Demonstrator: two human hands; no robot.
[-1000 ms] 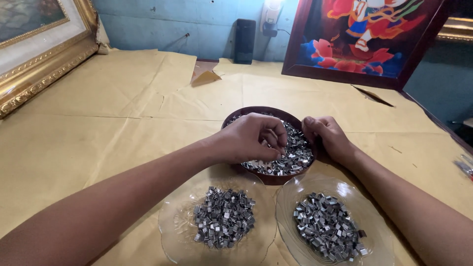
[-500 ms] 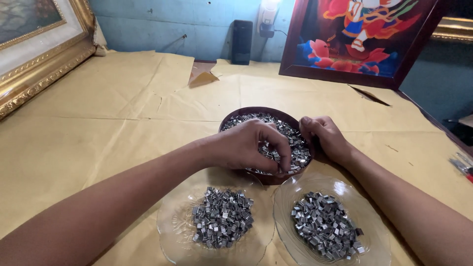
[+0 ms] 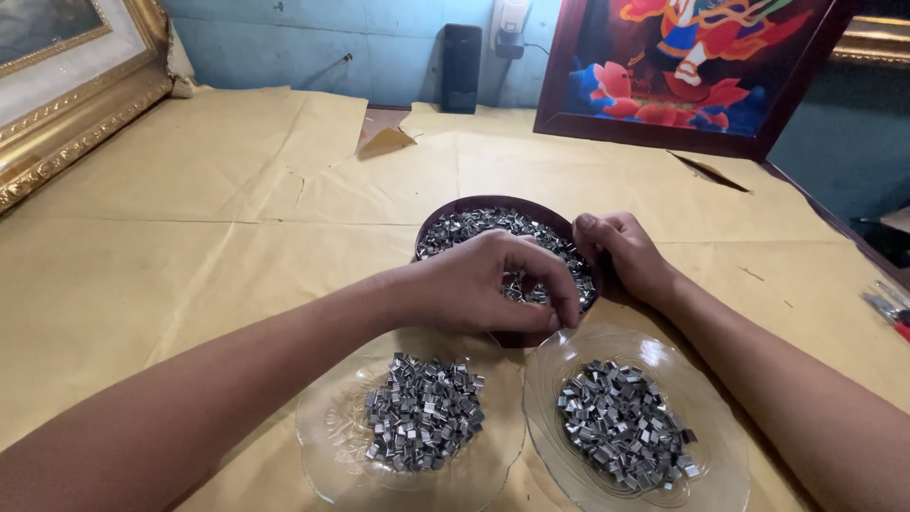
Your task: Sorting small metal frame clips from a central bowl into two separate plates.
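A dark brown round bowl (image 3: 455, 207) full of small shiny metal pieces (image 3: 474, 228) stands on a table covered with tan paper. My left hand (image 3: 493, 284) reaches over the bowl's near side, its fingers curled down at the near right rim; I cannot tell whether they pinch any pieces. My right hand (image 3: 621, 251) rests against the bowl's right rim and steadies it. In front of the bowl sit two clear glass plates, the left plate (image 3: 327, 455) and the right plate (image 3: 730, 455), each holding a heap of the same metal pieces.
A gold-framed picture (image 3: 66, 104) leans at the far left. A colourful painting in a dark red frame (image 3: 682, 66) leans against the blue wall at the back right. A black box (image 3: 462, 68) stands by the wall. Small tools (image 3: 886, 308) lie at the right edge.
My left hand has drawn from the middle of the bowl toward its near right rim, closer to the plates. My right hand has stayed on the rim. The view shifted slightly.
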